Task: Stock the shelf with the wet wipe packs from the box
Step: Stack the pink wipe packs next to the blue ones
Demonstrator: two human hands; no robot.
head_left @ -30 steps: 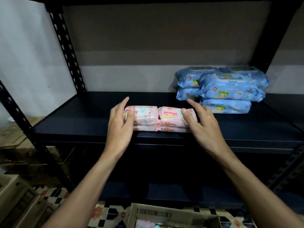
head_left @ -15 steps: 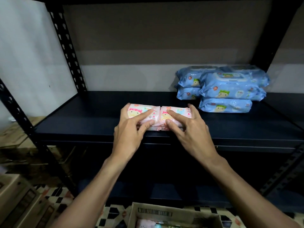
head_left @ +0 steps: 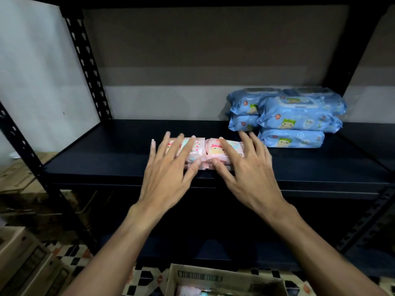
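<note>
Two short stacks of pink wet wipe packs (head_left: 205, 148) sit side by side near the front edge of the dark shelf (head_left: 119, 154). My left hand (head_left: 168, 169) hovers over the left stack with fingers spread, holding nothing. My right hand (head_left: 245, 167) hovers over the right stack, fingers also spread and blurred. A pile of blue wet wipe packs (head_left: 288, 116) stands at the back right of the shelf. The cardboard box (head_left: 213, 278) lies on the floor below, with something pink showing inside.
Black perforated uprights (head_left: 85, 60) frame the shelf on the left and right. A lower dark shelf sits beneath. More cardboard boxes (head_left: 23, 259) stand on the patterned floor at the lower left. A wall closes the back of the shelf.
Both hands rested on the pink packs half a second ago, fingers pressed down. Now they have lifted off and the fingers have spread. The pink stacks sit slightly farther back on the shelf.
</note>
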